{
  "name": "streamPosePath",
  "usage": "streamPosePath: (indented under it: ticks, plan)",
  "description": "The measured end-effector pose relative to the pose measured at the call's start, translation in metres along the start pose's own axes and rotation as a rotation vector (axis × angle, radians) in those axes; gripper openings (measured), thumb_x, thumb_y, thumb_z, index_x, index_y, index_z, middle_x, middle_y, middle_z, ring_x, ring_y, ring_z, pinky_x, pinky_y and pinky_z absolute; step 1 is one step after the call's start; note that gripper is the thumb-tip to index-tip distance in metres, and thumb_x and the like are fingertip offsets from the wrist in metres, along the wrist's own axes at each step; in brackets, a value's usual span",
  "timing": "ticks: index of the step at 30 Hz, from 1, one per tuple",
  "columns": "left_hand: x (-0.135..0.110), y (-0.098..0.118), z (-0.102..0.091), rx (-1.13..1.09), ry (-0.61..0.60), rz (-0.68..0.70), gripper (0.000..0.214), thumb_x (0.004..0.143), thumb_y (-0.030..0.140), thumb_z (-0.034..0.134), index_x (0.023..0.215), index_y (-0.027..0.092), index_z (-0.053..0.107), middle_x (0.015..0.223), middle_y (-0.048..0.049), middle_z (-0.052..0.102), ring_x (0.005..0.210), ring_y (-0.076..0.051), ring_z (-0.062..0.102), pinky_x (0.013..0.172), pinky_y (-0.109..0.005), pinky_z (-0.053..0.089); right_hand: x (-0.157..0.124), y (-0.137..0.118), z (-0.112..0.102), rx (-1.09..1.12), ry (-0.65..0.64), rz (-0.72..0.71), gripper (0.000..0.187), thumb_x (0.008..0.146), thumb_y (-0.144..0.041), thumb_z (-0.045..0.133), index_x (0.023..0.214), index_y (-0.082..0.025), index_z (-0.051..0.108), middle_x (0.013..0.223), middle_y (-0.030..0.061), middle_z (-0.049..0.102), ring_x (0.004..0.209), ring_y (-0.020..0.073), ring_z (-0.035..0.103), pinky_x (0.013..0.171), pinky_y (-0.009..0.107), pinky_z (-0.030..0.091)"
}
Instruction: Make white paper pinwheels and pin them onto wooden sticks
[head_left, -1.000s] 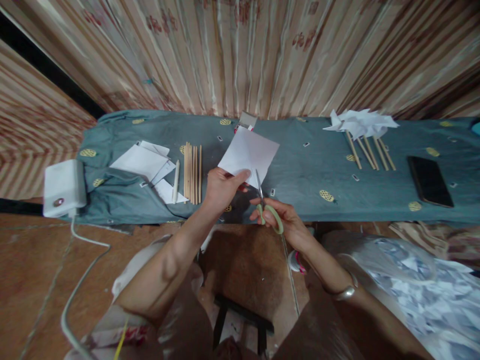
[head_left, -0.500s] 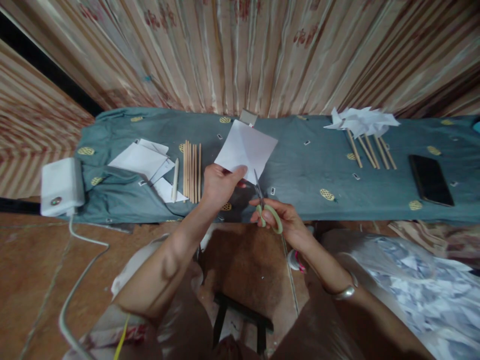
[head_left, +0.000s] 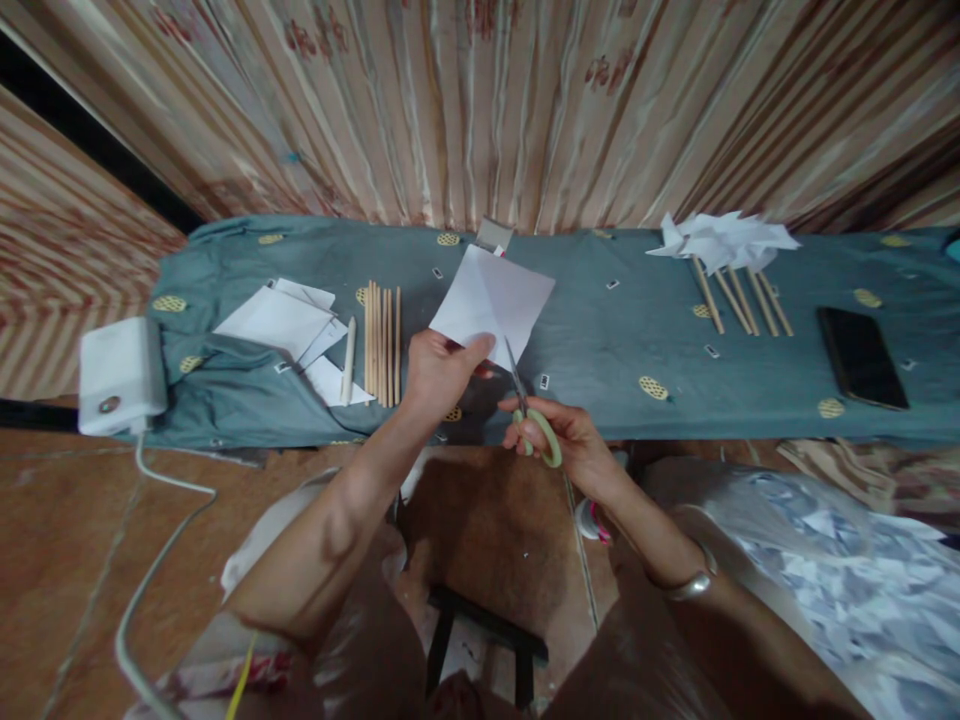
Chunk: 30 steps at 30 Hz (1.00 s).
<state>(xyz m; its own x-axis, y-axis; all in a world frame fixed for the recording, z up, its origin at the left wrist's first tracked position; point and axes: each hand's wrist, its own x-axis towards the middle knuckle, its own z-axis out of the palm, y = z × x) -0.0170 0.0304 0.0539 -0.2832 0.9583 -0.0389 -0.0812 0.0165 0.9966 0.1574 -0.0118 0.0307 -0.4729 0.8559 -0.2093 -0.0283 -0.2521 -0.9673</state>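
Observation:
My left hand [head_left: 444,368] pinches a square sheet of white paper [head_left: 499,295] near its lower left edge, thumb on top. Scissors [head_left: 520,392] with light green handles are in my right hand [head_left: 562,435], fingers through the loops. Their blades point up and away from me and lie at the sheet's lower corner. To the left, several thin wooden sticks [head_left: 382,345] lie side by side, with a whitish pen-like stick [head_left: 349,360] beside them. More white paper pieces [head_left: 281,322] are piled further left.
Folded white paper pinwheels [head_left: 727,243] on wooden sticks lie at the back right of the cloth-covered table [head_left: 600,350]. Near them rests a black phone [head_left: 862,357]. A white box [head_left: 122,375] with a cable stands at the left end. A plastic bag of paper pieces [head_left: 847,580] sits lower right.
The scissors' handles have drawn slightly closer together, with the blades at the same corner of the sheet. My left hand and the paper have hardly moved.

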Motion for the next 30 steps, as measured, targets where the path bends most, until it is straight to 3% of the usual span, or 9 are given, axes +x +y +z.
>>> streamPosePath:
  ticks: [15, 30]
  plan:
    - [0.0007, 0.0, -0.0004, -0.013, -0.01, -0.008, 0.017, 0.061, 0.029, 0.074, 0.068, 0.014, 0.069, 0.059, -0.0009, 0.068, 0.05, -0.014, 0.061, 0.044, -0.023, 0.052, -0.0005, -0.0001, 0.0009, 0.034, 0.007, 0.024, 0.045, 0.071, -0.054, 0.077, 0.101, -0.021, 0.071, 0.07, -0.0015, 0.063, 0.059, 0.0099, 0.056, 0.061, 0.026, 0.052]
    - [0.0021, 0.0002, 0.0005, -0.067, 0.006, -0.02, 0.016, 0.058, 0.026, 0.075, 0.066, 0.014, 0.069, 0.058, 0.0, 0.067, 0.046, -0.012, 0.059, 0.041, -0.022, 0.052, -0.0005, -0.0026, 0.0022, 0.13, 0.016, 0.058, 0.044, 0.064, -0.05, 0.083, 0.094, -0.021, 0.072, 0.062, -0.0042, 0.062, 0.052, 0.0065, 0.053, 0.053, 0.021, 0.049]
